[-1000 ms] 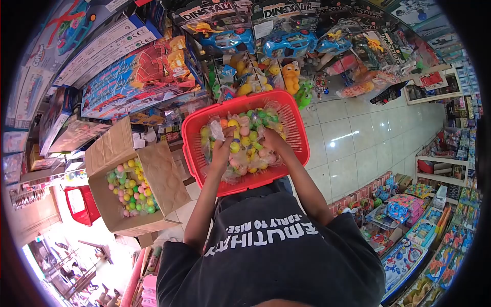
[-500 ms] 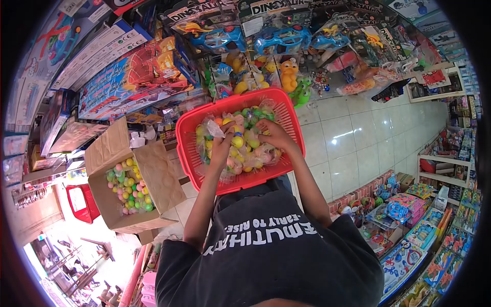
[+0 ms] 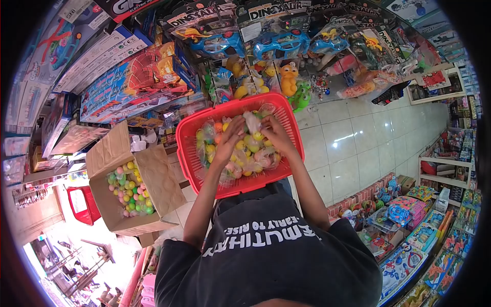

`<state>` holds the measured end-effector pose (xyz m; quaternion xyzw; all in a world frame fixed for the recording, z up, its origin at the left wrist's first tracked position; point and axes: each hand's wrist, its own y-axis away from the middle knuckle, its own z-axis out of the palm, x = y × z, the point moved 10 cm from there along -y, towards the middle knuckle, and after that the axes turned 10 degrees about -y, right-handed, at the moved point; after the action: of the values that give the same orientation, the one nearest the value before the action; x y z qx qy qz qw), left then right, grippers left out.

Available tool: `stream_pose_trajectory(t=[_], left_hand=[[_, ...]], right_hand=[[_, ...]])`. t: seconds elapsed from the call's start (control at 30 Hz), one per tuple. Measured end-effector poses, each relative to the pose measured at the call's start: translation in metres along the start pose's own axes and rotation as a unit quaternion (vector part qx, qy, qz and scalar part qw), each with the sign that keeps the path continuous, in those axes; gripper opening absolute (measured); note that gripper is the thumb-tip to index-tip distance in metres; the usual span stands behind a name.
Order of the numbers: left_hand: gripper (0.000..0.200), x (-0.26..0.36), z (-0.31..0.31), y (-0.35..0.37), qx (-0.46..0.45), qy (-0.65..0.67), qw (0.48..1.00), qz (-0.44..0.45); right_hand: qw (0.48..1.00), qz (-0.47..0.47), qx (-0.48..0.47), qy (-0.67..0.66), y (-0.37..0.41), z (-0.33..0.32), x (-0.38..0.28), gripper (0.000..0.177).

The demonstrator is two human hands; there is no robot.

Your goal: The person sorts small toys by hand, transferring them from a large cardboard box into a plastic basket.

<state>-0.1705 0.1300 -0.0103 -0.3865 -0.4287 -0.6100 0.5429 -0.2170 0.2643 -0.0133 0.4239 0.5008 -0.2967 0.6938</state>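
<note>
A red plastic basket [image 3: 185, 148] in front of my body holds many small yellow, green, orange and pink balls [image 3: 250, 144], several wrapped in clear plastic. Both hands are inside its rim. My right hand [image 3: 277, 137] pinches a crumpled clear plastic bag [image 3: 252, 123] near the middle of the basket. Just left of that bag is my left hand [image 3: 229, 139], its fingers partly spread over the balls. Whether its fingertips touch the bag is hard to make out.
An open cardboard box [image 3: 110, 204] of similar balls stands left of the basket. Another red basket [image 3: 87, 204] is beyond it. Hanging toy packs [image 3: 281, 43] line the shelf ahead. Tiled floor [image 3: 353, 143] stretches right, bordered by toy displays [image 3: 404, 215].
The hands have come closer together over the balls. A clear plastic bag is now raised between them, and the plastic formerly at my left fingers is no longer there.
</note>
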Motion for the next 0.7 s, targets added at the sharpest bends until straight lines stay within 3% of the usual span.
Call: stream_pose_trajectory(t=[0.03, 0.07, 0.13, 0.17, 0.23, 0.27, 0.33, 0.47, 0.53, 0.7], left_hand=[[0.048, 0.0, -0.011, -0.003, 0.031, -0.096, 0.995, 0.018], [0.048, -0.003, -0.017, -0.004, 0.032, -0.096, 0.995, 0.019], [0.039, 0.0, -0.025, -0.008, 0.044, -0.337, 0.94, 0.025], [0.039, -0.001, -0.028, -0.01, 0.044, -0.336, 0.94, 0.027], [0.032, 0.001, -0.016, -0.011, 0.0, -0.503, 0.857, 0.11], [0.032, -0.006, -0.018, -0.011, 0.001, -0.503, 0.857, 0.111], [0.032, -0.021, -0.03, -0.012, 0.036, -0.585, 0.807, 0.077], [0.035, -0.026, -0.032, -0.013, 0.026, -0.603, 0.795, 0.061], [0.044, -0.034, -0.027, -0.015, -0.012, -0.655, 0.755, 0.022], [0.048, -0.033, -0.028, -0.024, 0.001, -0.662, 0.748, 0.04]], right_hand=[[1.0, -0.001, -0.002, 0.001, -0.006, -0.002, 0.001, 0.027], [0.999, -0.007, 0.038, -0.02, -0.012, -0.011, 0.004, 0.026], [0.996, -0.016, 0.078, -0.041, -0.029, -0.026, 0.02, 0.028], [0.996, -0.052, 0.073, 0.019, -0.042, -0.028, 0.029, 0.028], [0.991, -0.088, 0.068, 0.08, -0.055, -0.025, 0.044, 0.028], [0.988, -0.064, 0.05, 0.133, -0.061, -0.016, 0.057, 0.029], [0.975, -0.041, -0.018, 0.22, -0.07, 0.002, 0.078, 0.031], [0.975, -0.013, -0.004, 0.22, -0.069, 0.007, 0.085, 0.032], [0.977, -0.024, -0.008, 0.21, -0.068, 0.006, 0.083, 0.033], [0.979, -0.024, 0.006, 0.202, -0.073, 0.006, 0.087, 0.034]])
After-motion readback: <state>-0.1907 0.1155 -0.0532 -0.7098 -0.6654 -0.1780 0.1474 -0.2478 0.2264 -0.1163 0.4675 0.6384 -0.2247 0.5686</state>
